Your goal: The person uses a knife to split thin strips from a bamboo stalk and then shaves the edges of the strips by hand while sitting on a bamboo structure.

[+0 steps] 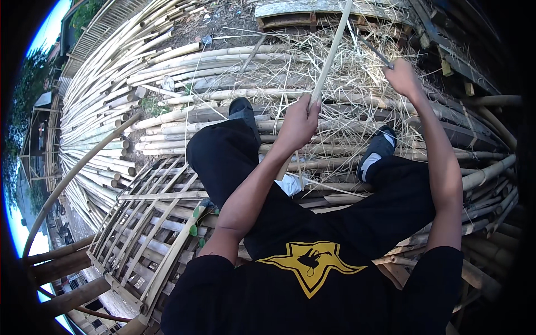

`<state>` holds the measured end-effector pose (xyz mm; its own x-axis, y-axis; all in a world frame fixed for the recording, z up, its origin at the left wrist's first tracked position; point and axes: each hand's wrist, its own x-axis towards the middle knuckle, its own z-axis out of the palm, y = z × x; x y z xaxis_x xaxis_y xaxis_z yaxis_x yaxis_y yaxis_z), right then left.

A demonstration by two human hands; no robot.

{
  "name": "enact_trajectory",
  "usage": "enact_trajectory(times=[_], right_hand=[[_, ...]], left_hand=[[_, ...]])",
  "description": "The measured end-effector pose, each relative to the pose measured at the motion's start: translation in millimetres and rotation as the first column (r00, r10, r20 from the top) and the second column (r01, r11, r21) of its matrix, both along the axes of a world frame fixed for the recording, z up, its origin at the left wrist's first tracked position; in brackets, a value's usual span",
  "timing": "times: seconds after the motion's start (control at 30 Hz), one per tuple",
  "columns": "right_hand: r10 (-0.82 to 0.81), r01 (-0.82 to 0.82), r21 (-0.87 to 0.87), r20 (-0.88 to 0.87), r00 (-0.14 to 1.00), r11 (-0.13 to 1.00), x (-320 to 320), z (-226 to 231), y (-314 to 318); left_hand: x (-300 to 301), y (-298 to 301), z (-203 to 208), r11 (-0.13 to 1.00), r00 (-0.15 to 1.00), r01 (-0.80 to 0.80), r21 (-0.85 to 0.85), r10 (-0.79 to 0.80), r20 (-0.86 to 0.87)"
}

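My left hand (298,120) is closed around a long pale bamboo strip (330,56) that rises steeply away from me toward the top of the view. My right hand (403,77) grips the handle of a thin dark blade (373,49), whose tip lies against the strip higher up. I sit on a stack of bamboo poles, legs in black trousers spread, with dark shoes (243,110) (378,148) resting on the poles. Pale shavings (357,72) lie heaped under the strip.
Many long bamboo poles (111,84) fan out to the left. A woven bamboo lattice frame (145,223) lies at my lower left. Wooden planks (312,14) sit at the far top, more poles (491,178) on the right.
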<state>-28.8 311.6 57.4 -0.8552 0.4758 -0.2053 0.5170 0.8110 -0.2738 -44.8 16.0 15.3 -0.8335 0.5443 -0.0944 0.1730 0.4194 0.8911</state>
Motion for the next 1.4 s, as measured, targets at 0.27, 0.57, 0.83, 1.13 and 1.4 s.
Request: enact_trajectory(times=[0.27, 0.57, 0.83, 1.13, 1.4], right_hand=[[0.115, -0.106, -0.092, 0.098, 0.988, 0.99, -1.1, -10.8, -80.5], [-0.144, 0.153, 0.1, -0.093, 0.985, 0.983, -13.9, -27.6, 4.9], [-0.439, 0.315, -0.485, -0.166, 0.883, 0.816, 14.0, -17.0, 98.9], [-0.324, -0.061, -0.876, -0.241, 0.915, 0.479, -14.4, 4.7, -28.3], [0.021, -0.156, -0.532, -0.251, 0.968, 0.832, -3.0, 8.3, -56.0]], left_hand=[[16.2, 13.7, 7.7, 0.996, 0.996, 0.085, -0.022, -0.085, -0.008], [14.9, -7.8, 4.4, 0.995, 0.992, 0.098, -0.012, -0.097, 0.077], [12.3, -16.1, -1.2, 0.997, 0.986, 0.079, 0.02, -0.081, 0.143], [17.0, 7.1, 15.5, 0.901, 0.754, 0.202, 0.383, -0.393, 0.527], [3.0, 25.7, -1.6, 0.914, 0.829, 0.007, 0.406, -0.232, 0.508]])
